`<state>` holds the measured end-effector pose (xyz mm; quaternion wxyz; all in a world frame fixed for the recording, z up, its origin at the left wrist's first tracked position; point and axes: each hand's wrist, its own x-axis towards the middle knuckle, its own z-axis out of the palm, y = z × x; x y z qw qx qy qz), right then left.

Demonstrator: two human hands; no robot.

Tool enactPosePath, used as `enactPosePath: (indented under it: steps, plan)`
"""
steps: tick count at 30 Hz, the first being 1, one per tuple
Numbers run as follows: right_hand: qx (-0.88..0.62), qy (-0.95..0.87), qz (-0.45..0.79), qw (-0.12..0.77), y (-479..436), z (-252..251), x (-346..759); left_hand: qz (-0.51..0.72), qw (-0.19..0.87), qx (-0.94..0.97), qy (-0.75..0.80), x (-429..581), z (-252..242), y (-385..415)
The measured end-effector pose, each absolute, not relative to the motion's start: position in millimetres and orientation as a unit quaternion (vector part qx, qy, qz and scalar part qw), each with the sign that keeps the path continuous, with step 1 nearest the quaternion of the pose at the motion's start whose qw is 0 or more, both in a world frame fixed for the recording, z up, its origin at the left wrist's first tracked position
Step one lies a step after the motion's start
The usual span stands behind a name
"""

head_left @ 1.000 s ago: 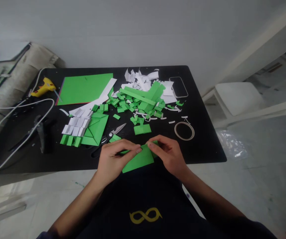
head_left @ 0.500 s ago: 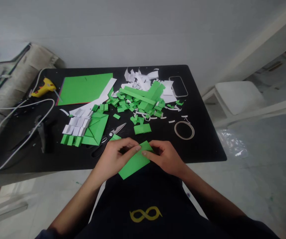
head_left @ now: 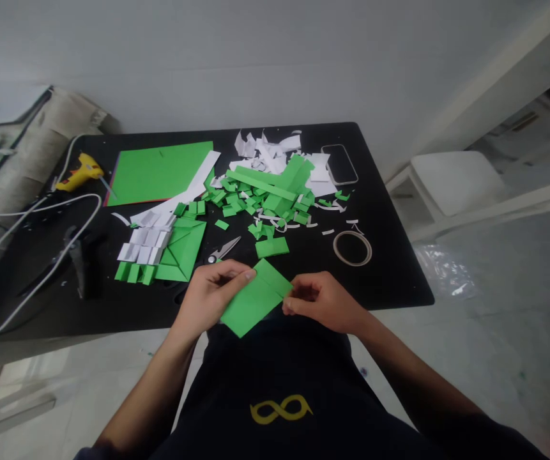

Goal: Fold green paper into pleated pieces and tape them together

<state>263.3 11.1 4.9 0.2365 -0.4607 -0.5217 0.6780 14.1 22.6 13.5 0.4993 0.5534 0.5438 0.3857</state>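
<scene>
We hold the folded green paper (head_left: 254, 299) over the near edge of the black table (head_left: 389, 281). Left hand (head_left: 210, 292) closed on its left edge, right hand (head_left: 325, 301) pinching its right corner. Scissors (head_left: 223, 249) just beyond.

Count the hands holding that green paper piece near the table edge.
2: the left hand grips the green paper piece on its left, the right hand pinches its right corner.

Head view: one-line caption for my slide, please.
Left hand and right hand hold a folded green paper at the edge of a black table littered with paper scraps, scissors and a tape ring.
</scene>
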Motion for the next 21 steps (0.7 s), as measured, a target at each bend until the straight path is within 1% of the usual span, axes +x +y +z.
enactPosePath:
  steps: [4,8,12,15,18,21]
  plan:
    - [-0.45,-0.526,0.667,0.276,10.3,6.9,264.2,0.41,0.488,0.533,0.556,11.8,10.9,23.3]
    - [-0.468,-0.479,0.668,0.325,7.8,7.0,250.5,0.415,0.501,0.52,0.553,16.3,11.1,20.9]
    - [-0.467,-0.416,0.672,0.396,6.1,3.5,235.7,0.43,0.501,0.517,0.546,19.4,12.9,19.2]
    - [-0.475,-0.42,0.629,0.451,6.0,1.5,233.8,0.432,0.52,0.509,0.533,18.2,13.5,19.5]
    - [-0.483,-0.449,0.593,0.462,5.9,1.6,236.7,0.437,0.566,0.486,0.503,18.0,12.9,19.3]
    - [-0.481,-0.466,0.585,0.457,5.7,2.2,239.5,0.446,0.577,0.477,0.49,20.7,11.3,18.2]
